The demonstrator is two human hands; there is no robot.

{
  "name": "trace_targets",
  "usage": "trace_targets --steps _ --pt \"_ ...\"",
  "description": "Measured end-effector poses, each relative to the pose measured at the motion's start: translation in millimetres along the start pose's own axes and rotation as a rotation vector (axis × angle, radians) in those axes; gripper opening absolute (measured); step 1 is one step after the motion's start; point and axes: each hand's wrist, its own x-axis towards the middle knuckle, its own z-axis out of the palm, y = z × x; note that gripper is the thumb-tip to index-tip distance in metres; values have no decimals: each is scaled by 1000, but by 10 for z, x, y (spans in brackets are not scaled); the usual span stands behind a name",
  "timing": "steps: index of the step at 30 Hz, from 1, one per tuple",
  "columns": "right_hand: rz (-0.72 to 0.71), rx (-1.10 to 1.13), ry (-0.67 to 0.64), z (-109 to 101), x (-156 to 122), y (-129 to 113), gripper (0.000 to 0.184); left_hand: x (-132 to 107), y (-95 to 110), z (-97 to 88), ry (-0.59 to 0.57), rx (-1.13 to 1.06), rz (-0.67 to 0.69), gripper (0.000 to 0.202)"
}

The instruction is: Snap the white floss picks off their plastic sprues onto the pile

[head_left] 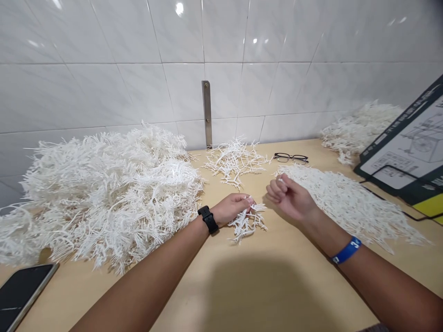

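White sprig (249,223) clasped in left hand (232,207) grip; right hand (290,197) curled beside, hold unclear.

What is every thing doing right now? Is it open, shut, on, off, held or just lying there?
left hand: closed on the sprig.
sprig: held, touching the table.
right hand: fingers curled in.
phone: screen dark, lying flat.
glasses: lying on the table.
big pile: heaped, untouched.
flat pile: spread out beside right hand.
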Motion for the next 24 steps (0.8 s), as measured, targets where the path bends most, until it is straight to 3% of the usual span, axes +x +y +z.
trace_targets --steps 4,8,11,13,19,24 --pt "-83 42 300 -213 107 8 31 -5 27 28 54 9 -39 48" --pt "-80 71 373 -322 144 75 27 4 17 25 90 2 -63 47" --pt "27 -6 279 -216 120 110 27 20 -4 17 110 -10 -64 46" --pt "74 -179 164 -100 85 134 29 30 -12 16 119 -9 -61 47" --pt "46 -569 -227 107 -46 190 42 31 3 44 162 11 -25 47" --pt "35 -720 -311 103 -63 180 43 13 44 85 149 101 42 49"
